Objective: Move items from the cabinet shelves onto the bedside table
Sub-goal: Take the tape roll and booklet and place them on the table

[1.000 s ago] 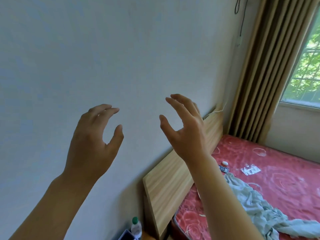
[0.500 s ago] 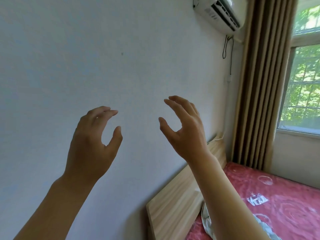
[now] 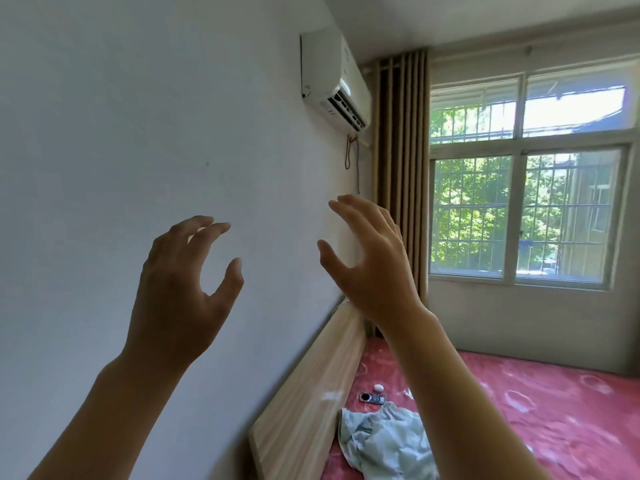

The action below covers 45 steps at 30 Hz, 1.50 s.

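left hand [image 3: 176, 299] spread, empty | right hand [image 3: 374, 271] spread, empty | risk: cabinet, bedside table unseen; reach may be misjudged

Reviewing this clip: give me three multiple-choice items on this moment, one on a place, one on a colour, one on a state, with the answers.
1. Where is the air conditioner?
A. On the floor by the bed
B. High on the wall, beside the curtain
C. Under the window

2. What colour is the bed cover?
A. Red-pink
B. Dark blue
C. Plain white

3. What state are the two hands in?
A. Both closed on a bottle
B. One holds a cloth
C. Both raised, open and empty

Answers:
1. B: it is mounted near the ceiling, just left of the brown curtain.
2. A: the patterned cover is red-pink.
3. C: the left hand and right hand show curled, spread fingers with nothing in their grip.
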### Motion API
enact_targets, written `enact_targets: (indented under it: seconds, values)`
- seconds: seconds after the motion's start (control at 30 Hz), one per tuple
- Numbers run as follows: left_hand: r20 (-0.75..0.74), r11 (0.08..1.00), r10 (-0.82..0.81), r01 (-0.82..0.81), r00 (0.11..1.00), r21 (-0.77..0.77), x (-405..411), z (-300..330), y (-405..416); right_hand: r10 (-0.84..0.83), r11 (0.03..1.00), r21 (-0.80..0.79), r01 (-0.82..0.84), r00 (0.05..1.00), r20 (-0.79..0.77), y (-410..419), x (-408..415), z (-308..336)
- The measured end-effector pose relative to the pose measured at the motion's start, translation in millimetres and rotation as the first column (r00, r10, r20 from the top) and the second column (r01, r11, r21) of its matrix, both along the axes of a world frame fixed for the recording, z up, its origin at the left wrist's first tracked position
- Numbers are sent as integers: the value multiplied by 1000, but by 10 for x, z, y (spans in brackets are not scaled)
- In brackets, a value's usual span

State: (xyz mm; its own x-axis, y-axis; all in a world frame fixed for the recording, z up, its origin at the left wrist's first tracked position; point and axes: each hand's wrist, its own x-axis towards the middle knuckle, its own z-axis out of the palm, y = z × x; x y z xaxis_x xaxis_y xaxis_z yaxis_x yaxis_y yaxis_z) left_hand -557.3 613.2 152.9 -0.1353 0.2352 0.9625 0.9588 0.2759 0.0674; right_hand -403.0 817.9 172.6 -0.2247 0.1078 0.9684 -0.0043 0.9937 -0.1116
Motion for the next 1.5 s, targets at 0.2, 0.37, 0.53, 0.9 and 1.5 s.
enact_targets:
  seconds: [0.2, 0.37, 0.53, 0.9, 1.5]
  values:
    - [-2, 988, -151, 151, 989, 21, 452, 163, -79, -131, 990, 53, 131, 991, 14, -373, 710, 168]
    - [-5, 958, -286, 286, 958, 10, 1061, 234, 93, -268, 962, 62, 268, 963, 2, -465, 1516, 239]
    - [-17, 917, -399, 399, 917, -11, 1787, 305, 388, -389, 918, 64, 392, 920, -58, -394, 2437, 283]
    - [5, 754, -655, 654, 755, 56, 3829, 404, 1452, -605, 789, 106, 606, 795, -43, 89, 4744, 380]
    - [53, 382, -924, 920, 379, 85, 6846, 444, 2697, -905, 421, 121, 899, 425, -6, 172, 7733, 518]
